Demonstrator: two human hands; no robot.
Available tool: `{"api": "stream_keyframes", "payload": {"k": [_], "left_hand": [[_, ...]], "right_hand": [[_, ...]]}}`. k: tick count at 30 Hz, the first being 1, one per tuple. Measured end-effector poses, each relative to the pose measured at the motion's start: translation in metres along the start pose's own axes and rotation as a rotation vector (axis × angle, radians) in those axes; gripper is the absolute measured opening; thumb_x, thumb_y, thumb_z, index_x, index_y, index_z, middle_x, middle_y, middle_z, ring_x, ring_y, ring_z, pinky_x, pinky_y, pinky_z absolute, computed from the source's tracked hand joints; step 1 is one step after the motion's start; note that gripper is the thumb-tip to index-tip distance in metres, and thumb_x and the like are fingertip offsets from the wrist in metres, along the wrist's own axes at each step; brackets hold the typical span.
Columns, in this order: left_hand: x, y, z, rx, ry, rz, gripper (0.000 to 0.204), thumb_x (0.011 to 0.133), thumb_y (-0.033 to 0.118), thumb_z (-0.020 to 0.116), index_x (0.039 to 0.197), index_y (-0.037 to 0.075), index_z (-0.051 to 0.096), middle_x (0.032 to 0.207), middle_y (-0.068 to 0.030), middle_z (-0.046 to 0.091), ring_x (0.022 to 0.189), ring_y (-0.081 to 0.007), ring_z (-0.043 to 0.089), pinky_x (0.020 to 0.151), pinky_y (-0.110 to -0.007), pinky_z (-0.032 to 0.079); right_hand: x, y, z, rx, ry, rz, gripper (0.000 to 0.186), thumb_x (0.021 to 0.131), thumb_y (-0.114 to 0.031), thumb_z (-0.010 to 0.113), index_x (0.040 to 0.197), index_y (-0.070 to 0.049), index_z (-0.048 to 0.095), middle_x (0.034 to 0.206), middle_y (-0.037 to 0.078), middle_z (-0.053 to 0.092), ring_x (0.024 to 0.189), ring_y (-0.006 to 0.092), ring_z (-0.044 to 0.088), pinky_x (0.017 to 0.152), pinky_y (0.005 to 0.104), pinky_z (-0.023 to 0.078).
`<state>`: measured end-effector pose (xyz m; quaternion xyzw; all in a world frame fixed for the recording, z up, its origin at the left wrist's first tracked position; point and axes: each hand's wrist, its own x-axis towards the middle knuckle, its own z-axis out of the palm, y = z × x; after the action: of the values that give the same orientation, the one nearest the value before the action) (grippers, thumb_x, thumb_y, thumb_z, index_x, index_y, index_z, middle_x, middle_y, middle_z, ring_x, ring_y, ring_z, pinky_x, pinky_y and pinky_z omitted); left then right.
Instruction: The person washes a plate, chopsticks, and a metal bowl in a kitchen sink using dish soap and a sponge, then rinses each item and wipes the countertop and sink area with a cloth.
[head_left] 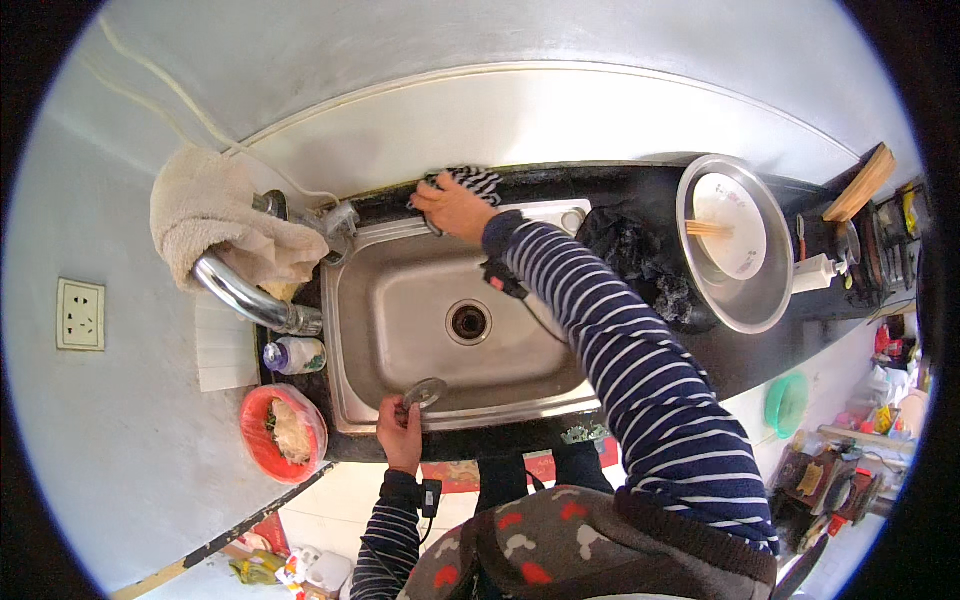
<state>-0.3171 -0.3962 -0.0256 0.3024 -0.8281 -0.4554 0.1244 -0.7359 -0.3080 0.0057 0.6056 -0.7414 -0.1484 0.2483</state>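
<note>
My left hand [399,436] is closed at the near rim of the steel sink [420,355]. Its fingers pinch a small round metal piece [428,392] that looks like a sink strainer, tilted over the basin. Across the basin, my right hand [452,208] rests at the far rim, its fingers closed on a black-and-white striped cloth [478,181]. Part of that cloth lies on the black counter behind the sink. In the basin floor sits the round drain [468,322], dark in its middle.
Left of the sink are a chrome tap [245,295] draped with a beige towel [215,215], a bottle [297,355] and a red bin [257,440]. To the right stand black plastic bags [635,255] and a steel basin [712,290] holding a white bowl [735,245] with chopsticks.
</note>
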Motion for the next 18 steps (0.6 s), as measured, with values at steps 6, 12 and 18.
{"api": "stream_keyframes", "payload": {"k": [6, 12, 18], "left_hand": [[0.0, -0.008, -0.001, -0.018, -0.032, -0.027, 0.018, 0.089, 0.006, 0.072, 0.102, 0.003, 0.061, 0.084, -0.0044, 0.063, 0.072, -0.0118, 0.06, 0.066, -0.028, 0.051], [-0.002, -0.008, -0.001, -0.083, -0.02, -0.016, 0.019, 0.089, 0.006, 0.072, 0.104, 0.003, 0.061, 0.085, -0.0047, 0.063, 0.072, -0.0114, 0.06, 0.067, -0.028, 0.052], [-0.001, -0.003, 0.0, -0.058, -0.003, -0.016, 0.019, 0.088, 0.007, 0.072, 0.103, 0.003, 0.061, 0.084, -0.0057, 0.064, 0.073, -0.0139, 0.063, 0.068, -0.029, 0.052]], "right_hand": [[-0.057, 0.031, 0.013, 0.02, -0.088, -0.011, 0.028, 0.09, -0.02, 0.063, 0.114, -0.013, 0.075, 0.15, 0.0, 0.05, 0.141, 0.0226, 0.037, 0.109, 0.0455, 0.035], [-0.192, 0.084, -0.009, -0.052, -0.362, 0.129, 0.024, 0.091, -0.018, 0.062, 0.11, -0.012, 0.075, 0.146, 0.001, 0.051, 0.138, 0.0215, 0.039, 0.108, 0.0452, 0.034], [-0.143, 0.059, -0.004, 0.057, -0.243, 0.091, 0.025, 0.085, -0.014, 0.066, 0.108, -0.007, 0.075, 0.143, 0.006, 0.053, 0.134, 0.0259, 0.041, 0.098, 0.0441, 0.037]]}}
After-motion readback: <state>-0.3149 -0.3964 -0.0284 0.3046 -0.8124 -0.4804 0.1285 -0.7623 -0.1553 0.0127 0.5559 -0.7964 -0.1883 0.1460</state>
